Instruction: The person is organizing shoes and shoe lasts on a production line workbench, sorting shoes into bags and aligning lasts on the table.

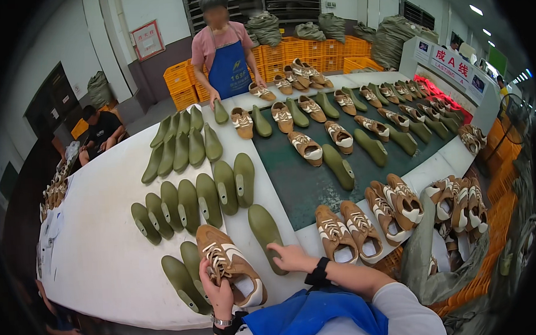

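Observation:
My left hand [221,292] grips a brown sneaker [227,260] with white stripes and pale laces, its toe pointing away from me. The shoe's opening shows a white insole. Just to the right, my right hand [293,259] has its fingers on the near end of a green shoe last [263,227], which lies on the white table edge. Some of those fingertips are hidden by the last. Beside the held sneaker, two green lasts [180,277] lie on the white tabletop, one partly covered by the shoe. A row of more lasts [207,196] lies beyond it.
A dark green conveyor belt [298,193] carries brown sneakers and lasts. Several sneakers [358,226] stand along its near edge, by a grey-lined orange crate [416,280]. Across the table, a person in a blue apron [229,68] touches a last and a shoe. Orange crates [311,51] are stacked behind.

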`<control>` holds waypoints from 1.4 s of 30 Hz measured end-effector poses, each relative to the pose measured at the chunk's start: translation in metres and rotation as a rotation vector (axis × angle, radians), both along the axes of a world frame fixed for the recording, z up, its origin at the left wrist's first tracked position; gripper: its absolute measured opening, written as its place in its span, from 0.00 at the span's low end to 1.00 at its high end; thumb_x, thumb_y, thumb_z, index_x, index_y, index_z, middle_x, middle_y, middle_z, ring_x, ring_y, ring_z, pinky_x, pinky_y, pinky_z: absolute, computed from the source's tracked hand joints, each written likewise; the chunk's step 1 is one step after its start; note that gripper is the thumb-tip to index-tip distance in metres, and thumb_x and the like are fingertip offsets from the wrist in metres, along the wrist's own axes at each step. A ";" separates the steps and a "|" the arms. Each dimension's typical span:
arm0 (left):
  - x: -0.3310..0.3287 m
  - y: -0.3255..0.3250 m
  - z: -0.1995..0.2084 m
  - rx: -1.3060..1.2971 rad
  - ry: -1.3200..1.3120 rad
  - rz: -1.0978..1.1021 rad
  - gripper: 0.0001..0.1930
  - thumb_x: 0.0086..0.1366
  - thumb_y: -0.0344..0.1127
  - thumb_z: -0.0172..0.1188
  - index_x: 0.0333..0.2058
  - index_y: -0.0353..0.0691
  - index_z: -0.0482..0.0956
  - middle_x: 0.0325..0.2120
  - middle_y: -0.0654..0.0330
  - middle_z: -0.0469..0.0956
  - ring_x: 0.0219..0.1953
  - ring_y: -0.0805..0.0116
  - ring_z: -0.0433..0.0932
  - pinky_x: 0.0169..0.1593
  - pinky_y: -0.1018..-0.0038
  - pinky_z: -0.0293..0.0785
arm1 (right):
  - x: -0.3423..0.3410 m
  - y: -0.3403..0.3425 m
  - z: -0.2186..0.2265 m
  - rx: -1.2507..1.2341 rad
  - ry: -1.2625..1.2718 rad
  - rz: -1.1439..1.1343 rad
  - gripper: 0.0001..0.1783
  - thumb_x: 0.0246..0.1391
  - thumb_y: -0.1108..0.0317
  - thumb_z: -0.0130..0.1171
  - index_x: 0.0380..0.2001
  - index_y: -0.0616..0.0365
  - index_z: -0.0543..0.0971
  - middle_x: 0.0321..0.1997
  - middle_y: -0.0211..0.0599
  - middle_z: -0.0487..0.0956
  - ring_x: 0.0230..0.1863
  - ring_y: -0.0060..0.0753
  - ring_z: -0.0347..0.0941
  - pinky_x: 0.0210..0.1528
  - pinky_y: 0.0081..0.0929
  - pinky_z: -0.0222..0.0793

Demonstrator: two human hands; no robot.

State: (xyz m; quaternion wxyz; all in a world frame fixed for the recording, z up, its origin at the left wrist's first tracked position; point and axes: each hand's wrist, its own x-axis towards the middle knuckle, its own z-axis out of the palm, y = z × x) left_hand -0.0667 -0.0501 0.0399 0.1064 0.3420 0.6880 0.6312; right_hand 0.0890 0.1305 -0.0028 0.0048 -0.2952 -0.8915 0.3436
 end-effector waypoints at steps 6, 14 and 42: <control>0.000 0.000 -0.001 -0.010 -0.062 -0.007 0.29 0.46 0.17 0.43 0.52 0.32 0.61 0.56 0.50 0.60 0.59 0.56 0.59 0.62 0.68 0.53 | 0.027 0.083 0.035 -0.872 0.398 -0.446 0.17 0.53 0.61 0.52 0.46 0.46 0.67 0.30 0.19 0.67 0.24 0.22 0.64 0.25 0.22 0.62; 0.005 0.001 0.008 -0.079 0.007 0.033 0.30 0.45 0.17 0.43 0.52 0.31 0.61 0.56 0.49 0.60 0.59 0.56 0.59 0.62 0.67 0.53 | 0.007 0.199 0.035 0.141 0.033 -0.302 0.19 0.50 0.59 0.52 0.48 0.43 0.67 0.40 0.46 0.78 0.43 0.50 0.74 0.44 0.41 0.67; 0.031 0.079 -0.016 -0.171 0.288 -0.280 0.28 0.49 0.24 0.58 0.51 0.35 0.64 0.52 0.48 0.65 0.57 0.49 0.61 0.60 0.66 0.58 | 0.044 -0.013 0.049 0.081 0.250 0.431 0.16 0.50 0.57 0.56 0.39 0.54 0.76 0.35 0.43 0.77 0.35 0.47 0.75 0.37 0.38 0.71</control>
